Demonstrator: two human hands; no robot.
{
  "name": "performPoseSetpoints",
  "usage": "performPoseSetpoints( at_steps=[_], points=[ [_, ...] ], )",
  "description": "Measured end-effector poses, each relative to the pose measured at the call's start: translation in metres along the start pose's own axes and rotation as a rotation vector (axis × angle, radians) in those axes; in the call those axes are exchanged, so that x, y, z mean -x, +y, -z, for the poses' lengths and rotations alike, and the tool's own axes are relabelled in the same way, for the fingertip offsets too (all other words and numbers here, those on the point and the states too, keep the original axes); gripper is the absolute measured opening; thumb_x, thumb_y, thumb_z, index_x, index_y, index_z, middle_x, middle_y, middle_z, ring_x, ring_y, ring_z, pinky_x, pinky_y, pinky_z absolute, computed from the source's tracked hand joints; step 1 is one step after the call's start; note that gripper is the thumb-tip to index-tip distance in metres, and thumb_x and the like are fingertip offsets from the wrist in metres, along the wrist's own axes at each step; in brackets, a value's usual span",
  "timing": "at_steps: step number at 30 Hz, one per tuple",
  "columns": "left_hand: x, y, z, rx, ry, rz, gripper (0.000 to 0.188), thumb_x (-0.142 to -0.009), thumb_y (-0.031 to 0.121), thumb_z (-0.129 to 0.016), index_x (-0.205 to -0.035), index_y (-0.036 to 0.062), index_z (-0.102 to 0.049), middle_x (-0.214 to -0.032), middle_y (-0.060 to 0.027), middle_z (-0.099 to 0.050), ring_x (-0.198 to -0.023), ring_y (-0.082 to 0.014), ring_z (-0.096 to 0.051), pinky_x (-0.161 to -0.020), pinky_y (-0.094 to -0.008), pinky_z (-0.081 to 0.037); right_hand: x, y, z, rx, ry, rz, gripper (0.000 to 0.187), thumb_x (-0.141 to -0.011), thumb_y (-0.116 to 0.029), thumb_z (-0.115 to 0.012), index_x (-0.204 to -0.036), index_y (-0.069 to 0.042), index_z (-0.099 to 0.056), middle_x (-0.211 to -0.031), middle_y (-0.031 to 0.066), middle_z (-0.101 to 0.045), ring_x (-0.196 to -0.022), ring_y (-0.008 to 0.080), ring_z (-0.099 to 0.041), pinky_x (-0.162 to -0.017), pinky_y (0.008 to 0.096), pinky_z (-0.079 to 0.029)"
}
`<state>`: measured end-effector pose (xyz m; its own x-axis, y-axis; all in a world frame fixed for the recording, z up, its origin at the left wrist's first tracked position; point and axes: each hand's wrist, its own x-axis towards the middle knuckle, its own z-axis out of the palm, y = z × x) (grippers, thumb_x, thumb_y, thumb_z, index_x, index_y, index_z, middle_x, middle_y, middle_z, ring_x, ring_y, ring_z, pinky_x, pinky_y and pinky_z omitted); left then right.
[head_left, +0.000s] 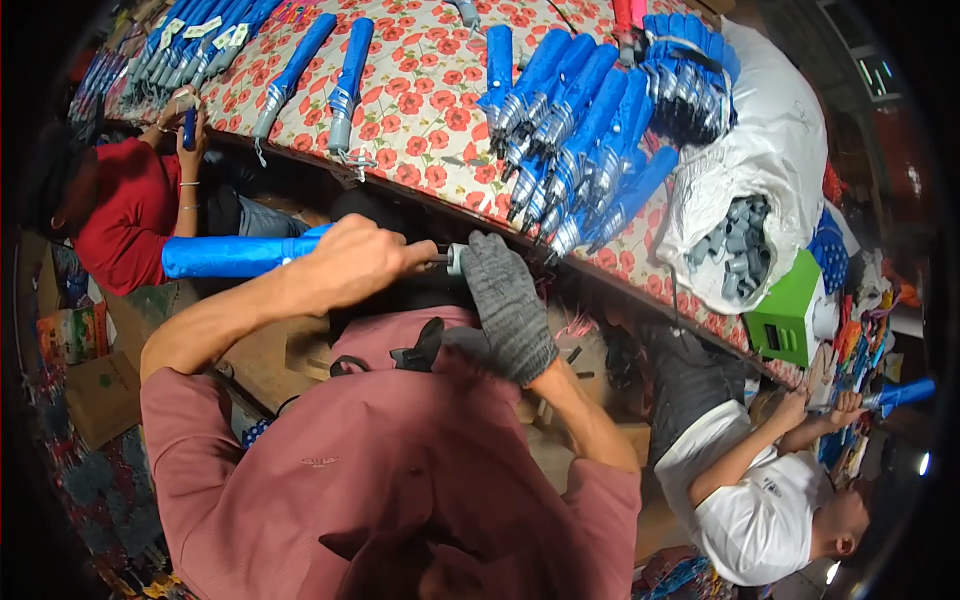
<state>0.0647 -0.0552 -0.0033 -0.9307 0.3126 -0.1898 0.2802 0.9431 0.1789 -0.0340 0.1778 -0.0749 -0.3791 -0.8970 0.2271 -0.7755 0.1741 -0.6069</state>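
Note:
A folded blue umbrella (225, 256) lies level before my chest, its closed canopy pointing left. My bare left hand (358, 255) is closed around its right end, the index finger stretched along the thin dark shaft. At the shaft's right end sits a small grey handle (456, 260). My right hand (508, 310), in a dark grey knitted glove, presses against that handle; the glove hides part of it and my thumb. On the table above are two finished-looking blue umbrellas with grey handles (345, 85) and a pile of blue umbrellas with bare metal ends (585, 125).
A flower-patterned table (425, 110) runs across ahead. At its right, a white sack (785, 165) opens on many loose grey handles (735, 250), beside a green box (787, 315). One person in red (125, 210) sits left; another in white (765, 495) holds a blue umbrella at right.

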Motion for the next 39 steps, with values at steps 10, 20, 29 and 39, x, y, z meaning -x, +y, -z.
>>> performPoseSetpoints(
  at_steps=[10,20,29,39],
  points=[
    [0.007,-0.017,-0.013,1.186,-0.535,0.112,0.018,-0.099,0.024,-0.062,-0.102,0.0096,-0.071,-0.083,-0.0113,-0.072,-0.063,-0.0303,-0.064,-0.057,-0.0420,-0.047,-0.003,-0.013,0.022,0.115,0.001,0.176,0.076,-0.085,-0.047,-0.070,-0.138,0.005,-0.052,-0.136,0.0250,-0.058,-0.120,0.0407,-0.059,-0.107,0.0480,-0.045],
    [0.009,0.002,0.002,0.437,-0.079,-0.005,0.022,-0.100,0.028,-0.058,-0.097,0.0093,-0.069,-0.078,-0.0145,-0.071,-0.067,-0.0370,-0.065,-0.061,-0.0433,-0.049,-0.014,-0.020,0.026,0.091,-0.235,-0.067,0.042,-0.086,-0.033,-0.070,-0.117,-0.004,-0.066,-0.103,0.0166,-0.070,-0.089,0.0325,-0.068,-0.083,0.0438,-0.053],
    [0.004,0.018,-0.006,0.332,-0.122,0.036,0.022,-0.100,0.029,-0.058,-0.094,0.0087,-0.066,-0.075,-0.0141,-0.069,-0.061,-0.0370,-0.063,-0.058,-0.0444,-0.048,0.010,0.004,-0.004,-0.027,0.197,0.017,0.035,-0.086,-0.031,-0.071,-0.110,-0.006,-0.067,-0.089,0.0119,-0.065,-0.075,0.0298,-0.063,-0.066,0.0400,-0.052],
    [0.002,0.014,-0.018,0.500,-0.110,-0.089,0.022,-0.101,0.028,-0.059,-0.090,0.0095,-0.064,-0.072,-0.0071,-0.067,-0.052,-0.0278,-0.059,-0.048,-0.0389,-0.042,0.007,0.004,-0.008,0.264,-0.044,0.035,0.035,-0.087,-0.032,-0.070,-0.113,-0.007,-0.068,-0.084,0.0112,-0.067,-0.068,0.0290,-0.064,-0.057,0.0413,-0.051]
  ],
)
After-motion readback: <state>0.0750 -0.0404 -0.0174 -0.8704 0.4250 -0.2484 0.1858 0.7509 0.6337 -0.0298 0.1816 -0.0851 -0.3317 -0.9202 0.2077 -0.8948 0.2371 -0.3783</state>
